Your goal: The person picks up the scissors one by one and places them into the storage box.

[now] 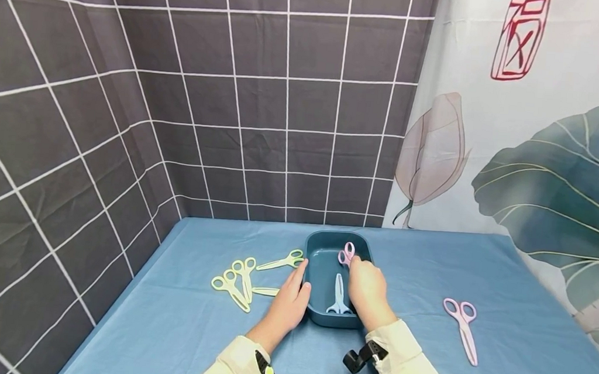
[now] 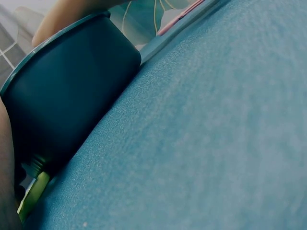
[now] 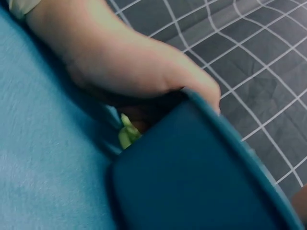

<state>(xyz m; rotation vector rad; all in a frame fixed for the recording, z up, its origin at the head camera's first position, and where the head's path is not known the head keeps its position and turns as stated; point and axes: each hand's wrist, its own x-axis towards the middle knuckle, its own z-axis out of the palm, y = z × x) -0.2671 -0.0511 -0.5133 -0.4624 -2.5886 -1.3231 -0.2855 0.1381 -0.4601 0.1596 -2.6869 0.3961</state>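
Observation:
A dark teal bin (image 1: 321, 319) stands on the blue cloth. My left hand (image 1: 288, 301) lies along its left wall with straight fingers; the right wrist view shows this left hand (image 3: 129, 57) against the rim. Over the right rim reaches my right hand (image 1: 369, 289), pinching pink scissors (image 1: 346, 252) whose handle loops point away inside the bin. The blades are hidden behind my fingers. Light blue scissors (image 1: 339, 299) lie in the near half of the bin. Beside my left hand are green scissors (image 1: 285, 260), partly behind the fingertips.
Several yellow-green scissors, including one pair (image 1: 229, 286), lie in an overlapping cluster left of the bin. Another pink pair (image 1: 462, 329) rests on the cloth at the right. A grey gridded curtain (image 1: 285, 103) and a white printed one (image 1: 439, 157) hang behind the table.

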